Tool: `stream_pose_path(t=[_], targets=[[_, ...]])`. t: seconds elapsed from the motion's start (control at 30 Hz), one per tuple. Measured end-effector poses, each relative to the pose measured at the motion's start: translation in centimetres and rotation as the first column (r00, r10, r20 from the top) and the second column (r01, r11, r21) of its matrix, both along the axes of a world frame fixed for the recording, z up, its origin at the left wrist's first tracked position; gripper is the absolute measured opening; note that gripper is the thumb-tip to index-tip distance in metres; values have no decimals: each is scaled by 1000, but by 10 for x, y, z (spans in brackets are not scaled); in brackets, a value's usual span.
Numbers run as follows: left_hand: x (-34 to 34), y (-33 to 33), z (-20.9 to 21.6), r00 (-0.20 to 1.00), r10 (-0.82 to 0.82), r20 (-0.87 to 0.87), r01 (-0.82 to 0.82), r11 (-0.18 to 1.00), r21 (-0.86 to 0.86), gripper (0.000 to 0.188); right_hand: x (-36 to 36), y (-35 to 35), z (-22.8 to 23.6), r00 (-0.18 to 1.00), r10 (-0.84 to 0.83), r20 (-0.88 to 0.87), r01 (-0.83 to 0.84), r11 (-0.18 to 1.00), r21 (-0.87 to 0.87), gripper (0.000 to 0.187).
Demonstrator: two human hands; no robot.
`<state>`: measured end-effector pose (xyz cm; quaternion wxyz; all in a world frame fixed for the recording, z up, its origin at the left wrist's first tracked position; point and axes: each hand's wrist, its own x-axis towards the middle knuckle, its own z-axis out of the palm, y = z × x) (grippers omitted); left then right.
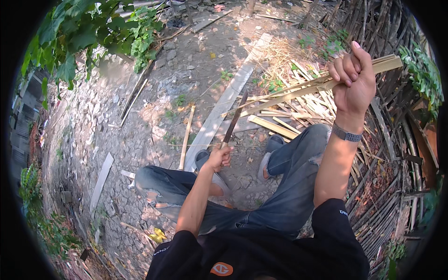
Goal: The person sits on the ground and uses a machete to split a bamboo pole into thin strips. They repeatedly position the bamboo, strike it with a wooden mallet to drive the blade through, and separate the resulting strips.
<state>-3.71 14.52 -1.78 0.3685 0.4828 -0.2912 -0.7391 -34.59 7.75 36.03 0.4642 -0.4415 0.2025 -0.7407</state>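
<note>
My left hand (220, 157) is low in front of my knees, its fingers closed around the handle of a long, dark-bladed knife (234, 120). The blade points up and away, its tip beside the bamboo strips. Raised at the upper right, my right hand (353, 77) is closed on split bamboo strips (388, 64). One end of them sticks out past the hand to the right. Their other end slants down leftward, spread apart into a wider strip and a thinner one near the knife tip. The handle is mostly hidden by my left fingers.
A pile of pale bamboo strips (308, 111) lies beyond my right knee, with fine shavings (280, 53) behind it. A long grey plank (227, 95) runs away from my feet. Stacked poles (380, 224) line the right side; leafy plants (77, 35) hang at upper left.
</note>
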Motion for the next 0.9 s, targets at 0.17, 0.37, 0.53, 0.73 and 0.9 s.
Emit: stream_pose_path(t=[0.17,0.37,0.53,0.73,0.9], targets=[[4,5,12,984,162,-75,-170,979,-111,34,-31,-22,2,996,-69,56,66,997,41,42],[-7,-1,27,217,313,925,219,907,-358,31,-19,-14,-7,988,-123,-93,126,992,28,47],[-5,-10,12,133,404,905,140,896,-421,33,-40,-7,-26,1000,-12,13,12,999,-33,46],[15,-24,-15,387,406,828,210,836,-508,29,-33,8,-48,1000,8,18,-7,1000,-30,44],[15,-18,35,989,70,131,-72,997,13,34,-67,-11,-48,981,-120,150,107,990,87,45]])
